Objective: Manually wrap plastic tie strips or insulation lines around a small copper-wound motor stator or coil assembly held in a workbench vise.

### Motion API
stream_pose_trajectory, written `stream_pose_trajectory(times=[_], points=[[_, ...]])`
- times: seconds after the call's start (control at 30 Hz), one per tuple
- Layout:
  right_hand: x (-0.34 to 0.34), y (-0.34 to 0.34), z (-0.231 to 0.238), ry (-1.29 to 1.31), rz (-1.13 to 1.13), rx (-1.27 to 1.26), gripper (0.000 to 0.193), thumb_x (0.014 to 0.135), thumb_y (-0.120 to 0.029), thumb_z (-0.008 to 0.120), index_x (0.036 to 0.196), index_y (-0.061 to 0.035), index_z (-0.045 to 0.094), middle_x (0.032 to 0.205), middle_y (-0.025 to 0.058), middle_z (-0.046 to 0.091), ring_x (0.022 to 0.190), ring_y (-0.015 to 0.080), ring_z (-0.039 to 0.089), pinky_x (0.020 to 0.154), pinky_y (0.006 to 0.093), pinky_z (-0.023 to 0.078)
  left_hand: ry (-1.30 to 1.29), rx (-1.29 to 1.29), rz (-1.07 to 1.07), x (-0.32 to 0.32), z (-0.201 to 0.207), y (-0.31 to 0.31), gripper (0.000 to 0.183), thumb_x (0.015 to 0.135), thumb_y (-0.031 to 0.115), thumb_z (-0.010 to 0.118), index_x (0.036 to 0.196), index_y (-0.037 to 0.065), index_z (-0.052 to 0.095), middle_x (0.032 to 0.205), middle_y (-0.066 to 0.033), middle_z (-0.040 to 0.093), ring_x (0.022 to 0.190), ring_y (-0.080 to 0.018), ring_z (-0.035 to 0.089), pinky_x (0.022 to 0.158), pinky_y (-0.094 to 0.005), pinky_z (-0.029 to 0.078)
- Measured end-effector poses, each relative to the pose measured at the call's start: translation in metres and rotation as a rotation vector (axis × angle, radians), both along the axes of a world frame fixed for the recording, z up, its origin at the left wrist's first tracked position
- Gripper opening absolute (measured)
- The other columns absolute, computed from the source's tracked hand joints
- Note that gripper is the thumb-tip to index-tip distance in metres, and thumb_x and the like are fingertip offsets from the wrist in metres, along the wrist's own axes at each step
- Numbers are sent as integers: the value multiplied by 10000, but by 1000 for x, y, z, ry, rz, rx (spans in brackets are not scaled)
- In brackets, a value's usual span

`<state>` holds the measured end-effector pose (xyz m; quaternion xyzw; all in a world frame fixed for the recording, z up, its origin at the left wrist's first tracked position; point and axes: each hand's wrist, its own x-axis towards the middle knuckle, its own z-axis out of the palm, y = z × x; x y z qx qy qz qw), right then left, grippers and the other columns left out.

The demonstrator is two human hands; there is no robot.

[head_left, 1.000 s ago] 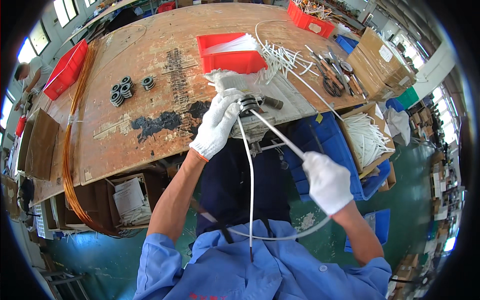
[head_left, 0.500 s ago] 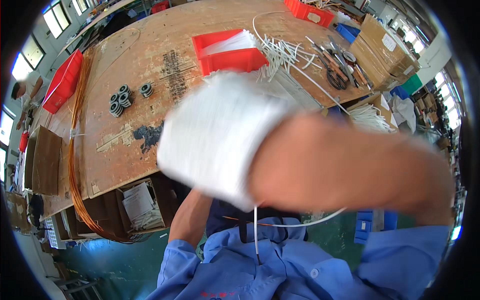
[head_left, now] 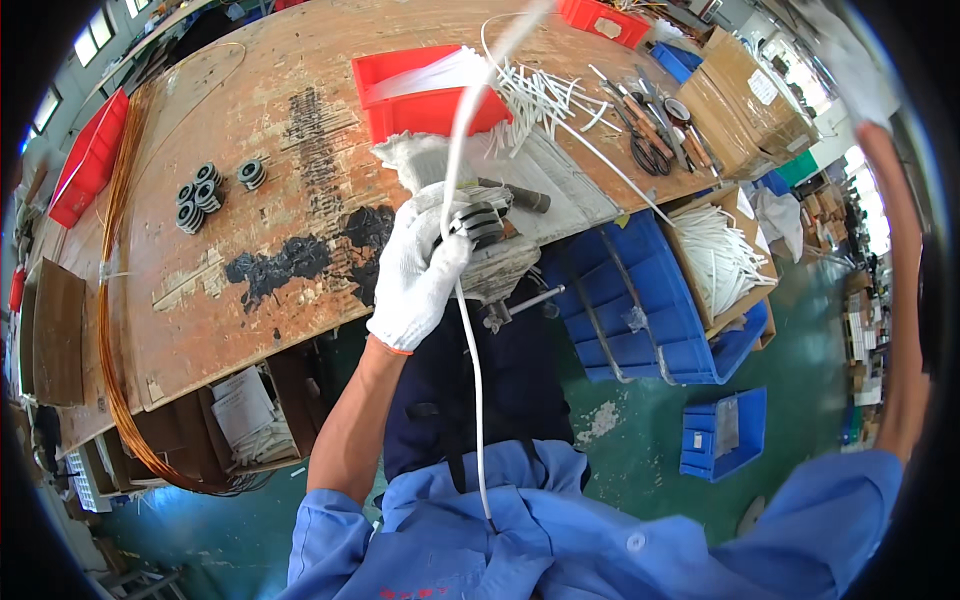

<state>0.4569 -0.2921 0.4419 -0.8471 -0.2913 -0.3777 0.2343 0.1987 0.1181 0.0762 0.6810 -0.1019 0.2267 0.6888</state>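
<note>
One ringed part [head_left: 480, 226], black and grey, rounded and grooved, sits at the near edge of the tabletop [head_left: 235, 110], just above a pale, rough-faced fixture [head_left: 496, 278]. Left hand [head_left: 412, 275], in a white knitted glove, grips the part's left side, thumb across a white strand [head_left: 474, 360]. Strand: smooth, flexible, gently bowed; upper stretch blurred and leaving view at top, dark lower tip against the blue shirt [head_left: 440, 530]. Right hand [head_left: 850, 75] raised far out, upper right, blurred; cannot tell whether it holds anything. Tabletop: worn brown wood, scuffed, black patches [head_left: 285, 266]. On it: stacked dark rings [head_left: 200, 196], red plastic bin [head_left: 400, 124] with white lengths, coppery wire bundle [head_left: 108, 320]. Green floor [head_left: 620, 450]; blue crate [head_left: 700, 455] upon it.
</note>
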Motion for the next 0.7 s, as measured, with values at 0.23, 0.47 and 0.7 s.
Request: stream_pose_trajectory(times=[0.23,0.47,0.7], points=[[-41,241,-78,622,324,393,409,1147,-379,570,1173,-14,752,647,41,606,435,123,420,398,306,334,12,-282,-207,4,-8,-6,559,1088,225,664,1547,-43,493,1486,-117,591,1294,-187,621,1097,-349,512],[-30,360,-54,504,628,179,431,1152,-318,549,1102,42,782,709,108,703,498,157,519,472,344,428,28,-303,-181,2,-4,-10,574,1061,171,686,1548,-42,471,1446,-124,625,1340,-208,593,1152,-372,471],[-25,432,-30,420,777,-75,438,1148,-334,527,1112,23,779,749,108,717,514,172,542,490,367,462,40,-214,-134,4,0,-11,415,992,142,710,1374,-20,689,1470,-153,610,1457,-304,506,1254,-431,346]])
